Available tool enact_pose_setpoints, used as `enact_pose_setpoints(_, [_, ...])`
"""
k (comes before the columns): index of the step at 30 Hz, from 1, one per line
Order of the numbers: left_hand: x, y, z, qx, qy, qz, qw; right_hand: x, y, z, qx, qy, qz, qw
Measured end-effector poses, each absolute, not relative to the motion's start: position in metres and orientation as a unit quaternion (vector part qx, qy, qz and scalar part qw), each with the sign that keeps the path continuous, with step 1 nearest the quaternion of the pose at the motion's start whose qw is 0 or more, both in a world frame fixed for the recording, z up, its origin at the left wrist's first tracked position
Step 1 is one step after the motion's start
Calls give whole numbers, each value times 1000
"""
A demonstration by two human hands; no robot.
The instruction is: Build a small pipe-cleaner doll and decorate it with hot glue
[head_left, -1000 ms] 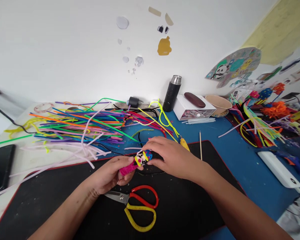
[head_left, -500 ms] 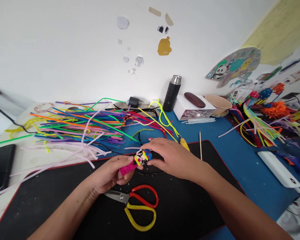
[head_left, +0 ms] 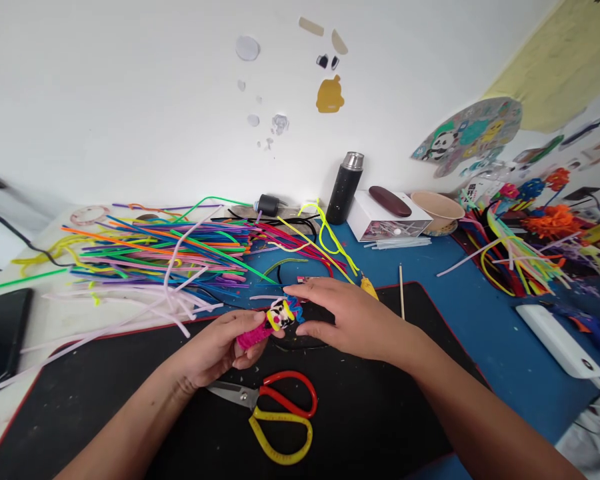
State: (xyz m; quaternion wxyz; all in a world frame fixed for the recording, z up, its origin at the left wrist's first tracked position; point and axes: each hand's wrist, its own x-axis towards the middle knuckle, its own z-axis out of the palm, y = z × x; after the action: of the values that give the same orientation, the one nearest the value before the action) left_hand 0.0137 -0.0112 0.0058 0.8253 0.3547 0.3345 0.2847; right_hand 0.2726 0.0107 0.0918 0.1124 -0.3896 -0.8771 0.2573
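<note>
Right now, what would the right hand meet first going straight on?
Likely the blue tuft of the pink-bodied figure in the left hand: it sits by the open fingers and thumb of the right hand. Depth is unclear.

A black flask (head_left: pixel 344 193) with a bare metal top stands near the white wall (head_left: pixel 130 100). Immediately to its right is a white box (head_left: pixel 363 217); an oblong dark-brown case (head_left: pixel 390 201) rests on the box's upper face. A beige bowl (head_left: pixel 433 203) is located just beside the box, on its right. A small black cylinder (head_left: pixel 269 204) lies left of the flask. A dark, flat device (head_left: pixel 5 333) occupies the left edge of the view. At far right, a white elongated unit (head_left: pixel 555 340) lies on the blue surface (head_left: pixel 503 340), cable attached at its near end. Wall fittings: one ochre sticker (head_left: pixel 330 95) and one panda-printed sheet (head_left: pixel 473 133).
</note>
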Motion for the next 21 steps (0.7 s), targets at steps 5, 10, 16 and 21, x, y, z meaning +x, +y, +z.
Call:
enact_pose_setpoints(5, [14,-11,10,351,342,277,826,274,11,93,-384,-883,251,104])
enact_pose_setpoints(10, [15,-12,9,353,345,277,825,273,13,92,-375,-890,244,87])
enact_pose_setpoints(16, [15,-13,4,349,326,282,832,271,15,89,-369,-896,231,88])
enact_pose_setpoints(21, [14,-14,2,335,313,279,844,269,15,90,-370,-898,218,98])
